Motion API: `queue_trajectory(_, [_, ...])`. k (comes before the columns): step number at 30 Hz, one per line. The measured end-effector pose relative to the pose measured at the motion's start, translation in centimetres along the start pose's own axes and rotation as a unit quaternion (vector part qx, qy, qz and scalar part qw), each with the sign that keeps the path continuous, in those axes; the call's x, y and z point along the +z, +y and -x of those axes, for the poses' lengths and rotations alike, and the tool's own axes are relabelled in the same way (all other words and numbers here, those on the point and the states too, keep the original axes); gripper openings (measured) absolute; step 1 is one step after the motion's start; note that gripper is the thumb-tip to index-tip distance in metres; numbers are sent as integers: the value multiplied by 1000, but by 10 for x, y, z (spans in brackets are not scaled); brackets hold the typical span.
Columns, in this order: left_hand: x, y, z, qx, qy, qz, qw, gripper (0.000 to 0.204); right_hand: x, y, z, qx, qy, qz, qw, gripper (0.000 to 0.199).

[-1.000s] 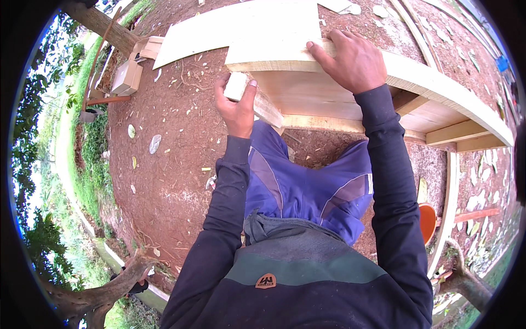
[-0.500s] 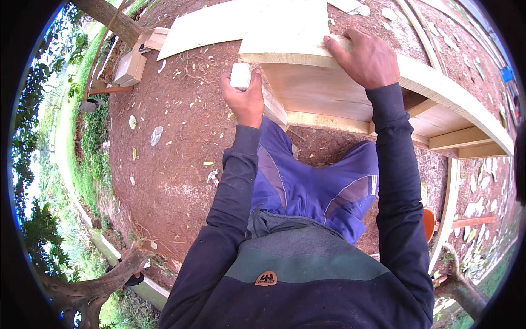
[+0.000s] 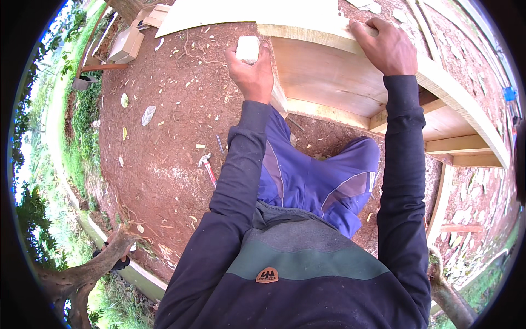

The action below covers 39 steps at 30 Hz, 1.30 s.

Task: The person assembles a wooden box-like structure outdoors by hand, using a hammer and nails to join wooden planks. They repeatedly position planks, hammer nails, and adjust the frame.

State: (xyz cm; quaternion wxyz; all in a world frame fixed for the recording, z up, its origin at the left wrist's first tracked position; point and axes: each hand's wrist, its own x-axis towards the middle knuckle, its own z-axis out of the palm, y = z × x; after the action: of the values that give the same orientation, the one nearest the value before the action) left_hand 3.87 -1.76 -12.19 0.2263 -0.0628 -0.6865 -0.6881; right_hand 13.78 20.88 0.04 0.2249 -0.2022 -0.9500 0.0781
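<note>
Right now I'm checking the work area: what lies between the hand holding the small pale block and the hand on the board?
In the head view, only the pale wooden board lies between the left hand, holding the block, and the right hand on its top edge.

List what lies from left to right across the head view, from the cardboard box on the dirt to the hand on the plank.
Cardboard box → hammer on the dirt → left hand gripping a pale block → right hand pressing on the plank.

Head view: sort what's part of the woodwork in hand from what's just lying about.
In hand:
- left hand gripping a pale block
- right hand pressing on the wooden board

Lying about:
- red-handled hammer on the dirt
- cardboard box
- wood scraps and leaves
</note>
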Motion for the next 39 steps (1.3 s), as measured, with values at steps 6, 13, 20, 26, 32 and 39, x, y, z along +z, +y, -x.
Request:
queue_trajectory(6, [11, 17, -9, -23, -44, -18, 999, 42, 10, 11, -19, 14, -4, -4, 1000, 63])
queue_trajectory(13, [25, 9, -25, -16, -47, -41, 998, 40, 16, 12, -34, 34, -16, 8, 999, 62])
queue_trajectory(20, [40, 7, -28, -11, -62, -40, 997, 40, 19, 14, -48, 39, -30, 22, 999, 61])
queue_trajectory(26, [51, -7, -35, 56, -44, 14, 997, 43, 23, 14, -51, 28, -24, 28, 999, 60])
queue_trajectory(32, [19, -14, -42, -36, -229, 159, 960, 74, 24, 15, -50, 39, -27, 0, 999, 55])
queue_trajectory(39, [-74, -8, -100, -75, -71, 213, 972, 116, 11, 7, -20, 5, -12, 28, 1000, 55])
